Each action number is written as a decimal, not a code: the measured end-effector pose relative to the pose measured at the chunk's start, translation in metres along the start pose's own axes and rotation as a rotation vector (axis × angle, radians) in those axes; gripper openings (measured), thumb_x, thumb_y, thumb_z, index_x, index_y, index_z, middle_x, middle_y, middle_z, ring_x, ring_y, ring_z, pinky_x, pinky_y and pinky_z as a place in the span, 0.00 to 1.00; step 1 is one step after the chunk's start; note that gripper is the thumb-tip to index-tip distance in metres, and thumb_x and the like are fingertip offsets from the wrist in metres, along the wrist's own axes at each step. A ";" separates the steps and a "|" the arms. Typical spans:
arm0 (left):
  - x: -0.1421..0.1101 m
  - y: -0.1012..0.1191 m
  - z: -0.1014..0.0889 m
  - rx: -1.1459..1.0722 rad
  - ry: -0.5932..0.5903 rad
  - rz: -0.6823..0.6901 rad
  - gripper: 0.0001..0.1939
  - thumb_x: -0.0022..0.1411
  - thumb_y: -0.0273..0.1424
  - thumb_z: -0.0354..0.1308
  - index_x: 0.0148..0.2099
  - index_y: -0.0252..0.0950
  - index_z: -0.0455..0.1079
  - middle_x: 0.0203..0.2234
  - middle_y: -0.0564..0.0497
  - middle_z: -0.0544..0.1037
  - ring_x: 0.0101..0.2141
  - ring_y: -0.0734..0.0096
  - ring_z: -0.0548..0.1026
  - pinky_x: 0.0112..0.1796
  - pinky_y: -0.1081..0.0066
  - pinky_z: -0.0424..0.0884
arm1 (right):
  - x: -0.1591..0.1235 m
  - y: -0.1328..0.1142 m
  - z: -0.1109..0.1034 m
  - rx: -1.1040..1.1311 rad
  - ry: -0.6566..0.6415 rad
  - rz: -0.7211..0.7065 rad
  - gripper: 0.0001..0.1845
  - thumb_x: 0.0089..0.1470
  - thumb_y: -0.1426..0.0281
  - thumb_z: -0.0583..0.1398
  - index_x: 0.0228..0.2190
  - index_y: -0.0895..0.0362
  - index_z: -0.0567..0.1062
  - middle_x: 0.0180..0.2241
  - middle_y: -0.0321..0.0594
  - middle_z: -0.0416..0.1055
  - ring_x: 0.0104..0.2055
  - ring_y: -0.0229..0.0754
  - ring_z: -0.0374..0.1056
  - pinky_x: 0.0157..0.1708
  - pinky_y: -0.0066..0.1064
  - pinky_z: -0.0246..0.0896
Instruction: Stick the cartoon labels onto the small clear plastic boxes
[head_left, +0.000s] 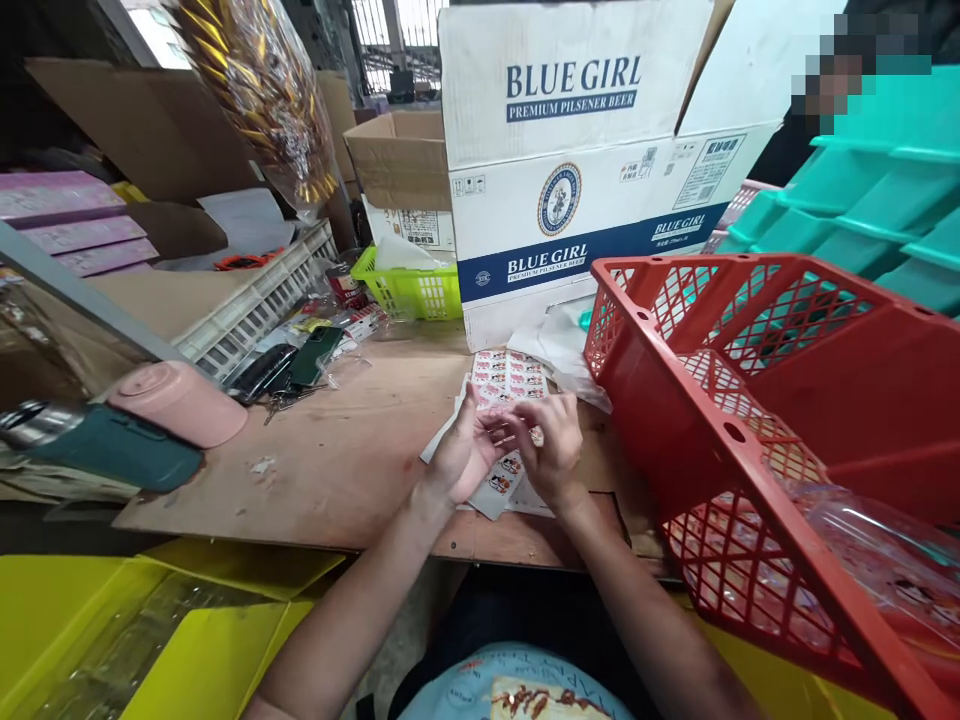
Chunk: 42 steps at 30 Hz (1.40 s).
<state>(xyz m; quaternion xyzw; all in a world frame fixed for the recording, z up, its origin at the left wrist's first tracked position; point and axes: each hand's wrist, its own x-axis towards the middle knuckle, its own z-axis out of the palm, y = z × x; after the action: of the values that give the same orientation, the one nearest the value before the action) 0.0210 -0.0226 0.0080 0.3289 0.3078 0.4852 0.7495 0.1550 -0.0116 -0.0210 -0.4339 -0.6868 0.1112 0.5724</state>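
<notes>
My left hand and my right hand meet over the wooden worktable, fingers pinched together on a small sticker between them. A sticker strip hangs below my left palm. Just beyond the hands lies a sheet of red and white stickers, with more white sheets under them.
A tilted red plastic crate fills the right side, touching the table edge. A Blue Girl beer carton stands behind, a green basket to its left. A pink cup, a dark green flask and yellow bins sit left.
</notes>
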 end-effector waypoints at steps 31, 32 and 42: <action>0.002 0.146 -0.166 1.097 0.721 0.385 0.14 0.54 0.39 0.61 0.39 0.35 0.71 0.38 0.39 0.77 0.51 0.47 0.72 0.52 0.51 0.66 | -0.020 -0.045 -0.007 0.590 -0.316 0.355 0.46 0.59 0.64 0.62 0.68 0.42 0.43 0.46 0.42 0.67 0.37 0.39 0.69 0.42 0.37 0.71; 0.000 0.134 -0.156 1.020 0.658 0.353 0.17 0.55 0.41 0.59 0.41 0.35 0.72 0.38 0.40 0.78 0.48 0.49 0.74 0.49 0.52 0.69 | -0.018 -0.043 -0.006 0.561 -0.303 0.342 0.49 0.57 0.64 0.63 0.68 0.42 0.40 0.48 0.43 0.67 0.39 0.41 0.70 0.44 0.40 0.70; -0.038 -0.015 -0.037 -0.020 0.084 -0.039 0.20 0.52 0.37 0.71 0.44 0.33 0.76 0.35 0.44 0.82 0.34 0.68 0.79 0.37 0.70 0.72 | -0.017 -0.025 0.015 0.531 -0.434 0.146 0.70 0.46 0.69 0.69 0.66 0.44 0.21 0.61 0.50 0.57 0.58 0.49 0.63 0.58 0.49 0.60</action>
<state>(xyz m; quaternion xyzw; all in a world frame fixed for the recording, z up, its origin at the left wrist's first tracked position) -0.0127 -0.0551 -0.0210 0.2945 0.3406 0.4868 0.7485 0.1300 -0.0334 -0.0211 -0.2839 -0.7068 0.4164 0.4965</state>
